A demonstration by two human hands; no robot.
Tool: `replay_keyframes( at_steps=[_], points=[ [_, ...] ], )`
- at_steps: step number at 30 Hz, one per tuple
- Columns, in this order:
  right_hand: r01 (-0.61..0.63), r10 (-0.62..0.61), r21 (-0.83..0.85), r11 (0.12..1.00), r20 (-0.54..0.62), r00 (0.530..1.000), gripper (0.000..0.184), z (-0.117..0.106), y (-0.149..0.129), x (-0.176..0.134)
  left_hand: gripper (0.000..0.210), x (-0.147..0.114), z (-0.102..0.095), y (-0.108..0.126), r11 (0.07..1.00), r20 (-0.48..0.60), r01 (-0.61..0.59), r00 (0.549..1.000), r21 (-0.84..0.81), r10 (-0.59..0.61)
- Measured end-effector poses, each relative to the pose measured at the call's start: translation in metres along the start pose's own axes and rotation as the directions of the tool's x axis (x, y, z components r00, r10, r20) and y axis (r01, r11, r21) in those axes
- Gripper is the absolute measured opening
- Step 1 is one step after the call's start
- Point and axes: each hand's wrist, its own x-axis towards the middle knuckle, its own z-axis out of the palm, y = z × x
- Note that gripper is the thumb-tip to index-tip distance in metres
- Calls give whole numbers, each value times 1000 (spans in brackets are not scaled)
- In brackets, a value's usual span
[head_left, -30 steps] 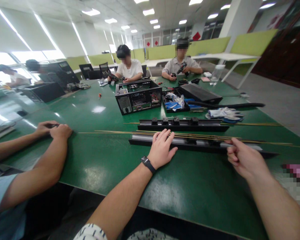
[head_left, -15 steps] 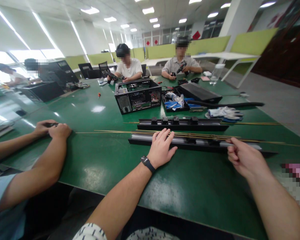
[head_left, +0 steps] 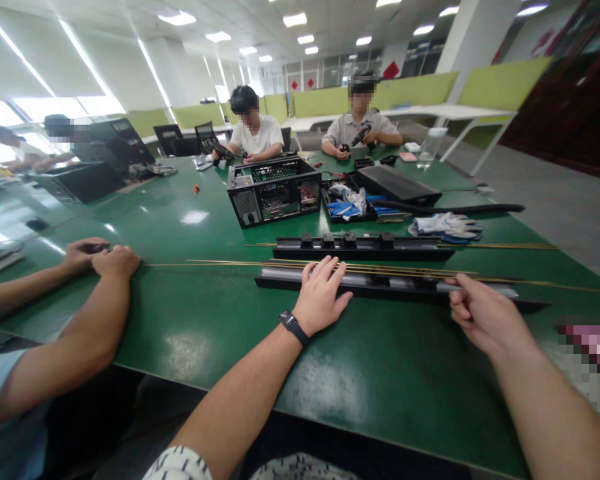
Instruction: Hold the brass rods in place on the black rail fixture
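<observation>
My left hand, with a dark watch on its wrist, lies with fingers stretched out over thin brass-coloured rods and the long black tray beneath them. My right hand is at the tray's right part, fingers curled and index fingertip at the rods. Whatever sits between its thumb and finger is hidden. The rods run lengthwise above the tray and stick out past both ends. Just behind stands a second long black tray with several dark blocks along it and more thin rods at its ends.
At left, a co-worker's hands hold a small dark item near one rod's end. Behind the trays are an open computer case, gloves, a black box and a clear jar. Two people sit across the green table.
The whole view has shifted very slightly to the left. Both my hands, the rods and the trays keep the same places relative to one another.
</observation>
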Motion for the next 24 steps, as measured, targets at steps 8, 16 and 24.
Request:
replay_keyframes(
  at_steps=[8, 16, 24],
  points=[
    [-6, 6, 13, 1000, 6, 1000, 14, -1, 2, 3, 59, 0, 0, 0, 1000, 6, -1, 1000, 2, 1],
    [1, -2, 4, 1000, 34, 999, 11, -4, 4, 5, 59, 0, 0, 0, 1000, 2, 4, 1000, 9, -4],
    [13, -14, 10, 1000, 44, 999, 21, -6, 6, 5, 58, 0, 0, 0, 1000, 2, 6, 1000, -3, -6]
  ],
)
